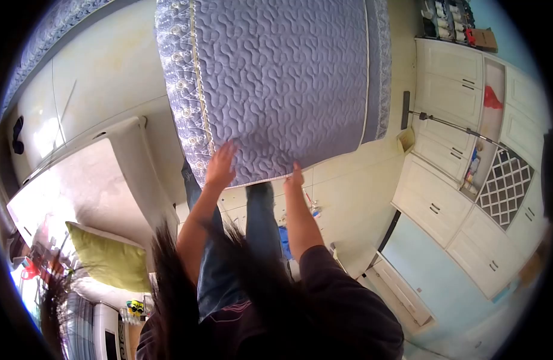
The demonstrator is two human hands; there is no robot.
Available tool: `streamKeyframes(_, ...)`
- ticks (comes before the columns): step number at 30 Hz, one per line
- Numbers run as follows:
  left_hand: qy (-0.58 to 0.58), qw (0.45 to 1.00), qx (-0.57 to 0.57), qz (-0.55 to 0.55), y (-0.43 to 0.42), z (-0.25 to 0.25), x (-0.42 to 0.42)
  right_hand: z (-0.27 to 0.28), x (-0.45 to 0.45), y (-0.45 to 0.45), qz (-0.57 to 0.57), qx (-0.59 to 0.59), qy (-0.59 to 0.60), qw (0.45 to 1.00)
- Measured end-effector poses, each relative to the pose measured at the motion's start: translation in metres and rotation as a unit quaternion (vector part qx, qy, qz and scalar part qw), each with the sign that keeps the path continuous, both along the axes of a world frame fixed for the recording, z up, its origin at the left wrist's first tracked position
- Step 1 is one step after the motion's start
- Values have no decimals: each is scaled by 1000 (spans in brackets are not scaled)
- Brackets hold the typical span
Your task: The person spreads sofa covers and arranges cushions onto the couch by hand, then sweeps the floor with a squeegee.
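The left hand (221, 166) is held unclenched, fingers extended over the near edge of the grey quilted bedspread (282, 78). The right hand (295, 176) is placed at the same edge; whether fabric is pinched there cannot be told. The bedspread is laid out just ahead of the jeans (261, 210). Its edge is apparently being straightened; even handling on both sides seems called for. No brand, label or writing can be read.

Quilted cover (288, 78) runs off top edge. Your hair (165, 258) hides parts of your jeans (261, 210); floor items (315, 211) too small to name.
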State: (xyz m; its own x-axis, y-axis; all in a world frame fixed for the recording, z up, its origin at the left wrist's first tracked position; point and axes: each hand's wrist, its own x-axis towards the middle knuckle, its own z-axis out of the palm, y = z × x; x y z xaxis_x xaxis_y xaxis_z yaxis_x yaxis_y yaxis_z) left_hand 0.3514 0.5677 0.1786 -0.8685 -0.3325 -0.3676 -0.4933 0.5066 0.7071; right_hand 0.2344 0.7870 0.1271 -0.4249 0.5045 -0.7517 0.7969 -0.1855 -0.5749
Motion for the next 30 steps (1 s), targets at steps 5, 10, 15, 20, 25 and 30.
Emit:
streamKeyframes(5, 29, 991, -2, -132, 78, -18, -51, 0, -89, 71, -15, -116, 55, 992)
streamKeyframes(10, -49, 997, 21, -55, 155, 19, -133, 30, -183, 104, 27, -153, 68, 986)
streamKeyframes(15, -34, 990, 12, 137, 214, 13, -223, 108, -209, 64, 594, -200, 99, 773)
streamKeyframes(20, -60, 896, 100, 429, 160, 53, -252, 46, -182, 114, 330, -312, 46, 889)
streamKeyframes(25, 19, 882, 60, 468, 97, 53, -215, -9, -125, 119, 154, -259, -280, 912)
streamKeyframes(30, 51, 842, 190, 503, 59, 81, -193, -20, -95, 66, 139, -260, -149, 944)
